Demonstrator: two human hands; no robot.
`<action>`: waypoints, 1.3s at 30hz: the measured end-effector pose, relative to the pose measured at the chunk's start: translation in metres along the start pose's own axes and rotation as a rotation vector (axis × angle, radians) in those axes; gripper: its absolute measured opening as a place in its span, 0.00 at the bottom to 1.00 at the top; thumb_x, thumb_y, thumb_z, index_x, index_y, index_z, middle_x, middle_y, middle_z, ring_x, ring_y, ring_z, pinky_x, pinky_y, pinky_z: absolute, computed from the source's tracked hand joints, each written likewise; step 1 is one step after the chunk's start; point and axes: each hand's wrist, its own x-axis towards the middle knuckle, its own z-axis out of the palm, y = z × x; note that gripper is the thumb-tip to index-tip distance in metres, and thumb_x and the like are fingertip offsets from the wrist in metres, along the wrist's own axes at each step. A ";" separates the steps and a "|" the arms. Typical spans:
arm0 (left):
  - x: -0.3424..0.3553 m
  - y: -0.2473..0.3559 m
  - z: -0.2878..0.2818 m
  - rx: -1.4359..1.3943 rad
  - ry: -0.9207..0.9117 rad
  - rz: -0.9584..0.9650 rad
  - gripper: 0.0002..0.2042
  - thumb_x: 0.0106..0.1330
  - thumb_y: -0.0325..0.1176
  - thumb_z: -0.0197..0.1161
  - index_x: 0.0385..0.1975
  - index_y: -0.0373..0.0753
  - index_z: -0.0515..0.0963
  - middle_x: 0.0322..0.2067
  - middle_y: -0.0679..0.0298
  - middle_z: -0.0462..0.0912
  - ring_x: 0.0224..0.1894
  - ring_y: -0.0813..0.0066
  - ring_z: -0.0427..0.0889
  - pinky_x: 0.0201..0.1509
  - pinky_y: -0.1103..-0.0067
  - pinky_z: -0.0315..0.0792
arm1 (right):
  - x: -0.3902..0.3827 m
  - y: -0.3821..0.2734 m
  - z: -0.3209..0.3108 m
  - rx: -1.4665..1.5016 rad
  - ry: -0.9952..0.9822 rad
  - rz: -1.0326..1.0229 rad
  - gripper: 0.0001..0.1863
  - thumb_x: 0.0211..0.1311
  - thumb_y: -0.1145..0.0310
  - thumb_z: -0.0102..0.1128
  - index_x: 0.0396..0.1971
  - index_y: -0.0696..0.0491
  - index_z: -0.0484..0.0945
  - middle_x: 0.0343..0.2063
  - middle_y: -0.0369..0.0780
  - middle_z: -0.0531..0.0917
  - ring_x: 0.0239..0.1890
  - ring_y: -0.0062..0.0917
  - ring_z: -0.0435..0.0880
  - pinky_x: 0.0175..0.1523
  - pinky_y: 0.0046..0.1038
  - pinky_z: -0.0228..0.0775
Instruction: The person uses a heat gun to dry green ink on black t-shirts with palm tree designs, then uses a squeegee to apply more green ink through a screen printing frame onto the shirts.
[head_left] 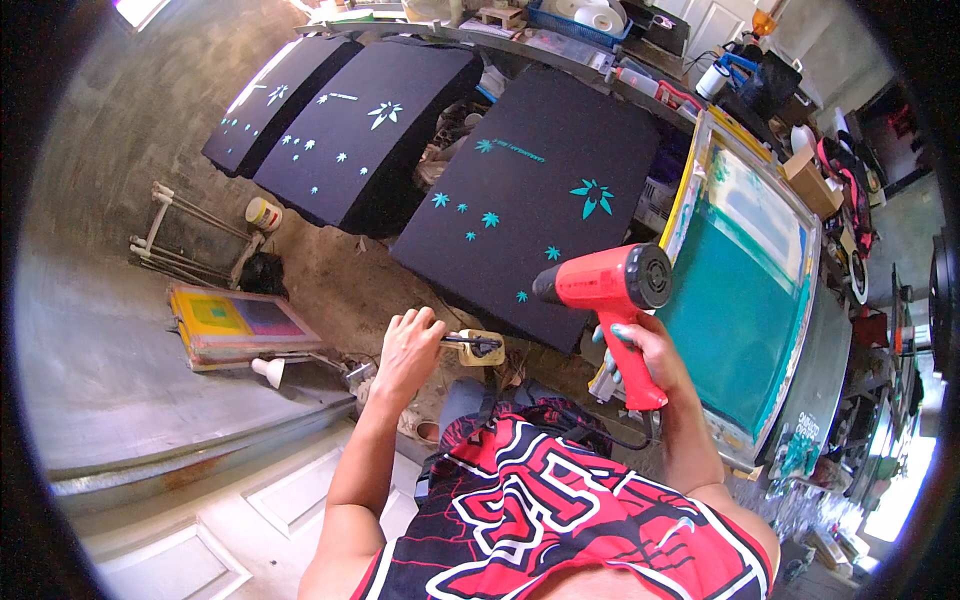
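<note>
My right hand is wrapped round the handle of a red heat gun. Its dark nozzle faces left, over the near edge of a black panel printed with teal leaf shapes. Greenish stains mark the fingertips. Lower left of that panel, my left hand is closed, its fingers curled round a thin black cord. This cord leads into a small yellow box, which looks like an extension socket with a dark plug at it. The fingers partly hide where the cord is gripped.
Two more printed black panels lie at the far left. A teal-smeared screen-printing frame stands to the right. Leaning at left are more screens, near a white lamp. A white bucket sits by a pipe rack.
</note>
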 end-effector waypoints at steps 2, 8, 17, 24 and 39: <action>0.010 -0.006 0.001 -0.042 -0.004 0.036 0.16 0.51 0.26 0.69 0.42 0.41 0.82 0.48 0.60 0.78 0.56 0.60 0.76 0.63 0.63 0.66 | -0.002 -0.001 0.000 0.025 -0.006 0.058 0.16 0.66 0.63 0.59 0.49 0.56 0.78 0.31 0.39 0.84 0.25 0.24 0.83 0.28 0.28 0.76; 0.039 -0.036 0.014 -0.079 -0.118 0.232 0.22 0.47 0.27 0.71 0.47 0.41 0.84 0.63 0.56 0.73 0.70 0.58 0.67 0.76 0.58 0.56 | -0.002 -0.006 0.006 -0.047 0.003 0.089 0.17 0.65 0.63 0.60 0.50 0.56 0.78 0.31 0.38 0.84 0.25 0.24 0.82 0.28 0.29 0.76; 0.073 -0.101 0.046 -0.211 -0.189 0.436 0.23 0.44 0.26 0.71 0.46 0.39 0.86 0.68 0.52 0.69 0.73 0.55 0.64 0.79 0.57 0.53 | -0.004 -0.002 0.042 -0.034 0.048 0.150 0.17 0.63 0.63 0.60 0.49 0.57 0.79 0.32 0.39 0.85 0.25 0.24 0.83 0.29 0.28 0.76; 0.088 -0.167 0.049 -0.266 -0.247 0.588 0.21 0.49 0.27 0.66 0.48 0.37 0.85 0.70 0.51 0.66 0.75 0.56 0.61 0.79 0.57 0.52 | 0.004 0.004 0.121 0.038 0.234 0.038 0.14 0.61 0.63 0.61 0.42 0.55 0.79 0.27 0.37 0.82 0.22 0.23 0.82 0.28 0.28 0.76; 0.096 -0.208 0.060 -0.409 -0.327 0.775 0.17 0.51 0.26 0.65 0.44 0.36 0.84 0.71 0.50 0.65 0.75 0.53 0.61 0.79 0.57 0.53 | -0.019 0.017 0.207 0.227 0.675 -0.109 0.15 0.63 0.60 0.58 0.43 0.55 0.78 0.31 0.38 0.83 0.23 0.21 0.82 0.25 0.25 0.76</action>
